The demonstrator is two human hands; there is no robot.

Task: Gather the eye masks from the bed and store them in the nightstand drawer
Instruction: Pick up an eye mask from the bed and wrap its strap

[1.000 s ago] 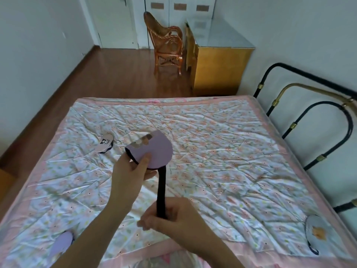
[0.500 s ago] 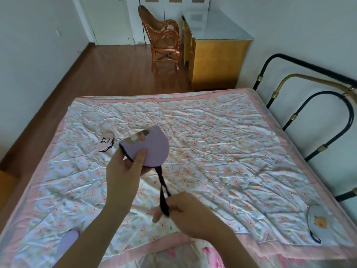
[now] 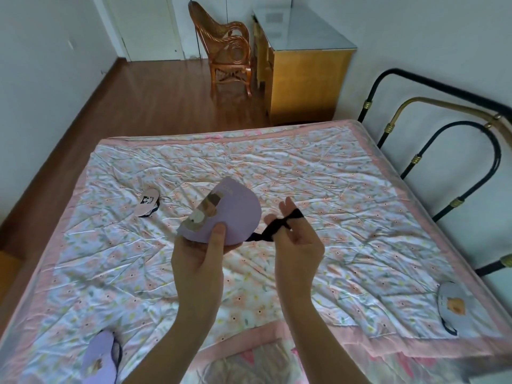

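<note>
My left hand (image 3: 198,254) pinches a folded purple eye mask (image 3: 235,214) above the middle of the bed (image 3: 304,173). Its black elastic strap (image 3: 277,228) runs to the right and is looped around the fingers of my right hand (image 3: 297,242). Three other eye masks lie on the floral quilt: a pink panda one (image 3: 147,202) at the left, a purple one (image 3: 98,356) near the front left edge, and a pale blue one (image 3: 453,304) at the front right corner.
A black and brass metal bed frame (image 3: 443,151) runs along the right side by the wall. Beyond the bed stand a rattan chair (image 3: 224,48) and a yellow wooden cabinet (image 3: 302,76) on the wooden floor (image 3: 155,95). No nightstand drawer is in view.
My right hand rose from below the mask to its right side, pulling the black strap sideways and winding it around the fingers. The mask tilted in my left hand.
</note>
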